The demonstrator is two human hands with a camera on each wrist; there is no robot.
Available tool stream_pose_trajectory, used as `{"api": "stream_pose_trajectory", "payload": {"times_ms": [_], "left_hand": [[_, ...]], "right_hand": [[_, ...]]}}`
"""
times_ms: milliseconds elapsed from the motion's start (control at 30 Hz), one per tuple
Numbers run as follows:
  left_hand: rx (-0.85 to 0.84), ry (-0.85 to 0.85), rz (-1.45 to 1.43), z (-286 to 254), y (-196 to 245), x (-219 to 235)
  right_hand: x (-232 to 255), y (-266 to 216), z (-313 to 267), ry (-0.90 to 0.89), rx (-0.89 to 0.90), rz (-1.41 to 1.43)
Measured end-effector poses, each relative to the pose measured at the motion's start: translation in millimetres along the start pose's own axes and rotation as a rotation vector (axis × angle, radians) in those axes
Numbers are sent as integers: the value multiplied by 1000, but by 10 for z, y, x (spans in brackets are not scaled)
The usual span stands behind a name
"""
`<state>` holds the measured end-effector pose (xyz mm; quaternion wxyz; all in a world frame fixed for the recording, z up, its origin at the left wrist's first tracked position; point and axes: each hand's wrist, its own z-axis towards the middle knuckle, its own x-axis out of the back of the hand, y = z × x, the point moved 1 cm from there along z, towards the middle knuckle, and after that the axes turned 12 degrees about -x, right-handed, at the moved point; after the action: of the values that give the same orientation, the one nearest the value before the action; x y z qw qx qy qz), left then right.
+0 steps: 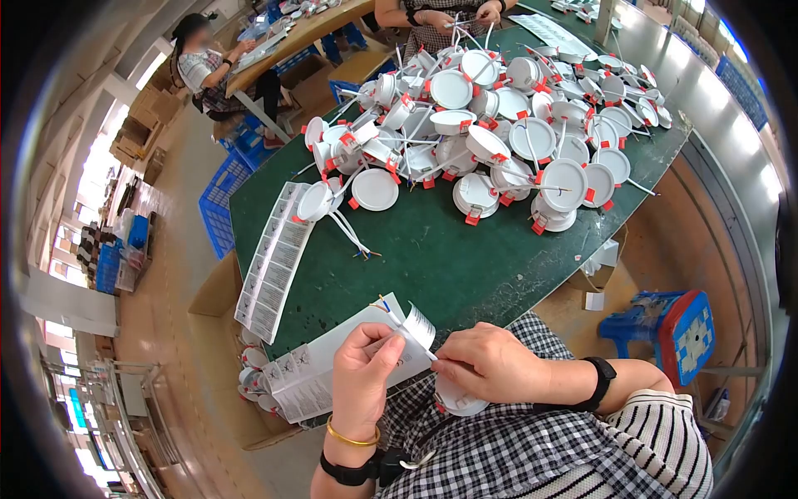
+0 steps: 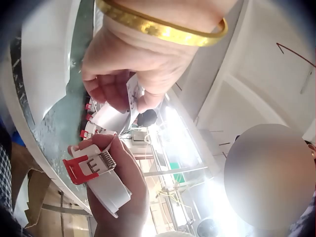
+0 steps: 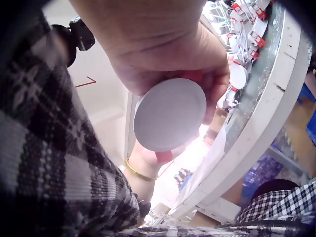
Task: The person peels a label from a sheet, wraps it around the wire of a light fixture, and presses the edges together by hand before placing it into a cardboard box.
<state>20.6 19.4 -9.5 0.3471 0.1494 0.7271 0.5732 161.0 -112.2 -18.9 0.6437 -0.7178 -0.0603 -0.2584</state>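
In the head view my left hand (image 1: 363,374) pinches a white printed label (image 1: 418,331) between thumb and fingers. The label's free end curls upward beside a white cable (image 1: 391,313) with bare coloured wire ends. My right hand (image 1: 499,362) grips a round white downlight (image 1: 459,399) low over the lap, its fingertips close to the label. From the right wrist, the downlight's flat white face (image 3: 170,114) and a red clip tab (image 3: 163,156) show. The left wrist view shows its side with a red-tipped spring clip (image 2: 81,168). Part of the cable is hidden behind the fingers.
A large heap of white downlights (image 1: 453,89) with red clips covers the far side of the green table (image 1: 416,249). Label sheets (image 1: 274,258) lie at the left and near edge. Below stands a cardboard box (image 1: 218,303) with downlights. A blue-red stool (image 1: 686,333) is at right.
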Motion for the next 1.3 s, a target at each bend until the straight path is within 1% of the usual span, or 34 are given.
{"api": "stream_pose_trajectory", "payload": {"times_ms": [1300], "left_hand": [[-1,24,63,-3,20,-68]], "right_hand": [[3,52,-37,52,23,-20]]}}
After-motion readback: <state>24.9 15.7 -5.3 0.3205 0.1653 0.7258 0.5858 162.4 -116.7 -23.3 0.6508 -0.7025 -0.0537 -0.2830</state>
